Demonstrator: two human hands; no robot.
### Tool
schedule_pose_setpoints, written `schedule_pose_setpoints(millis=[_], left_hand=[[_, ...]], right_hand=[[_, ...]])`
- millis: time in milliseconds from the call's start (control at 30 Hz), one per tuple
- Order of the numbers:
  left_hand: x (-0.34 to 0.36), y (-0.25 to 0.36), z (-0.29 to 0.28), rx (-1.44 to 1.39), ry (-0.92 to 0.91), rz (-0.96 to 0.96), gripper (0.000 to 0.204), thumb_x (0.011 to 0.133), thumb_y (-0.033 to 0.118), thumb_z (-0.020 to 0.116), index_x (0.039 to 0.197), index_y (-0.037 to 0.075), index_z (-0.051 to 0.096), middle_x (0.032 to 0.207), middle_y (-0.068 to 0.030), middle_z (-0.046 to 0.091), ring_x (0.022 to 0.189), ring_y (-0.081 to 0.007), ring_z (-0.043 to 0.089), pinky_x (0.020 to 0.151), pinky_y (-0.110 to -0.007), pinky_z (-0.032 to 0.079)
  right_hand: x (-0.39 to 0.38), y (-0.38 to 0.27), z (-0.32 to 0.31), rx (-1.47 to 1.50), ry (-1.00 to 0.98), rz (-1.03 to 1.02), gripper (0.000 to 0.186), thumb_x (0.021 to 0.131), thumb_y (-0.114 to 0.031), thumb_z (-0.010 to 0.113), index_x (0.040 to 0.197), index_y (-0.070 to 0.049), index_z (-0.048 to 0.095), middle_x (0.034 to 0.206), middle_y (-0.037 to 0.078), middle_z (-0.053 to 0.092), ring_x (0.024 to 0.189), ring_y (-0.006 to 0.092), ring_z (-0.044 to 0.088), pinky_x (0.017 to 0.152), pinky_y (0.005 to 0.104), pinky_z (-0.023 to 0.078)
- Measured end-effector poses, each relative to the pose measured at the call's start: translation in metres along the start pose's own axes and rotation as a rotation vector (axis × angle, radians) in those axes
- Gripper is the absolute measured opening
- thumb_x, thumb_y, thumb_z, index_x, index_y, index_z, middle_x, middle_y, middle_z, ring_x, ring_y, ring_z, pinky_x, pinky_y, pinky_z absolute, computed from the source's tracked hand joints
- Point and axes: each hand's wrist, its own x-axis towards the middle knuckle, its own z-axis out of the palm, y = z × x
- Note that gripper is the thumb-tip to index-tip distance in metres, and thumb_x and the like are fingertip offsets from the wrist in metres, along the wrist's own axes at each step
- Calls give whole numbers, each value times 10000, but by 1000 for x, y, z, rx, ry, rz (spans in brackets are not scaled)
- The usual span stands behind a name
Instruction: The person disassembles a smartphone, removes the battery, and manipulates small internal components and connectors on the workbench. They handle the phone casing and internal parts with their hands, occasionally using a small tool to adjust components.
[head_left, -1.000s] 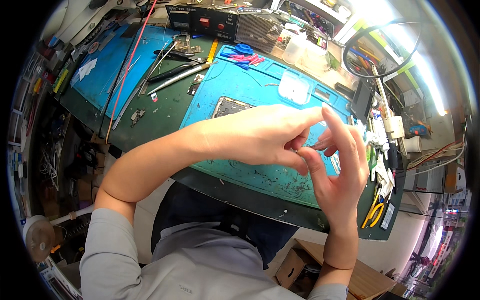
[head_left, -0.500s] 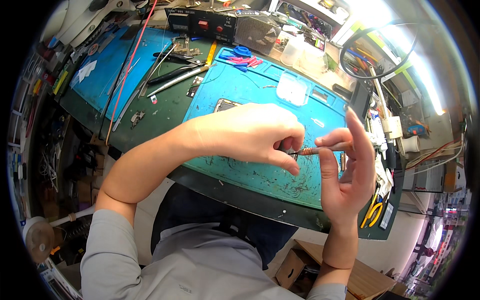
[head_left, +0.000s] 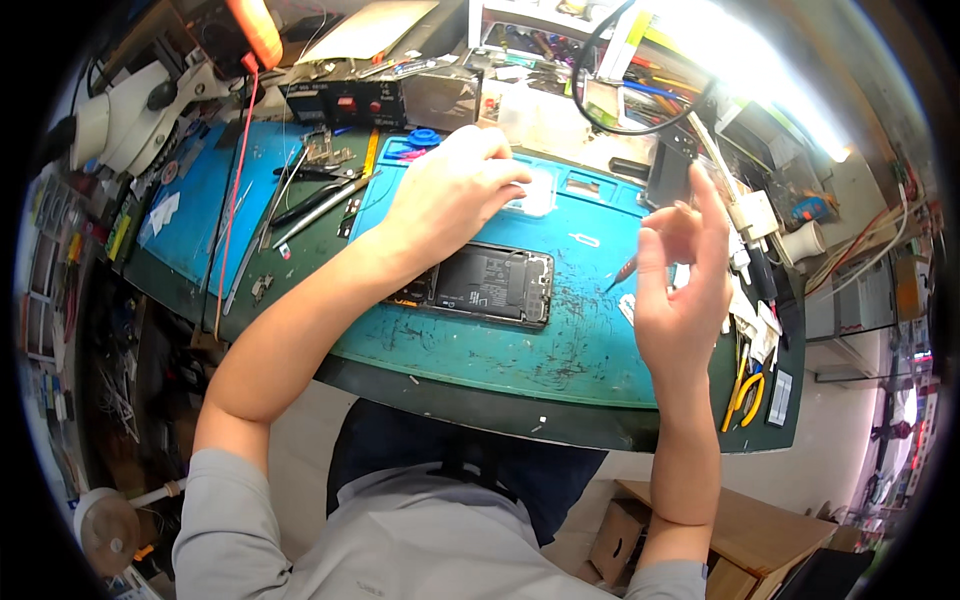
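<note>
On the middle of a teal work mat [head_left: 560, 340] lies an opened phone [head_left: 485, 285], back cover off, its dark insides facing up, just in front of the person's chest. Reaching past the far edge of the phone, the left hand [head_left: 450, 190] rests palm down, fingers curled together over a small pale tray [head_left: 535, 195] set into the mat; what the fingertips hold, if anything, is hidden beneath them. Raised to the right of the phone and well clear of it, the right hand [head_left: 680, 280] has its fingers loosely spread upward while thumb and forefinger pinch a slim screwdriver [head_left: 622, 272] with a reddish grip, its tip pointing down and left toward the mat.

Beyond the mat, tweezers and metal tools [head_left: 320, 200] lie on a second blue mat [head_left: 215, 200] to the left, a black power supply [head_left: 345, 100] stands at the back, and yellow-handled cutters [head_left: 745, 395] sit at the right edge of the bench.

Risk, as a judgement: the phone's open insides sit unshielded under the left forearm, so a sleeve or wrist dragging back could scrape connectors or shift the phone. The screwdriver hangs in a light pinch; a slip could drop its point onto the board, and any tiny screw carried from the tray could fall and vanish among the mat's scuffs.
</note>
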Motion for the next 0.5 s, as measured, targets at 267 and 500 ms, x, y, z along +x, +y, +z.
schedule_pose_setpoints(millis=[267,500], left_hand=[[-4,40,-39,-228,-454,-92,573,841,254,853,1334,42,651,1198,-152,679,1103,-314,653,975,-413,516],[-6,55,-51,-132,-701,-9,943,707,284,936,1508,38,503,1398,-180,569,1271,-381,553,1107,-453,449]], right_hand=[[-9,31,0,-366,-196,-41,327,924,-126,681,1236,-31,650,961,160,680,861,330,698,768,430,570],[-22,46,10,-639,-239,-56,125,831,-110,684,938,-73,629,957,95,636,970,248,663,776,364,544]])
